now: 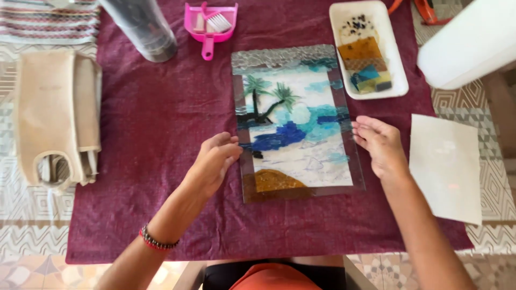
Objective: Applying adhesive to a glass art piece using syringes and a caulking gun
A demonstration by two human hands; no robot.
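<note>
Glass mosaic panel [298, 126] between both hands, left [215, 161], right [379, 145]

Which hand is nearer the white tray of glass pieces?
Right. The right hand sits at the glass picture's right edge, just below the white tray; the left hand is at the picture's left edge, farther away.

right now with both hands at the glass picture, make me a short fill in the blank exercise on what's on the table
1. The left hand and the right hand rest at opposite sides of the glass mosaic panel, which lies on a ______ cloth.
2. The small dustpan with its brush, beyond the panel, is ______ in colour.
3. The loose glass pieces lie in a white ______.
4. A beaded bracelet is worn on the ______ wrist.

Missing words: maroon; pink; tray; left
</note>
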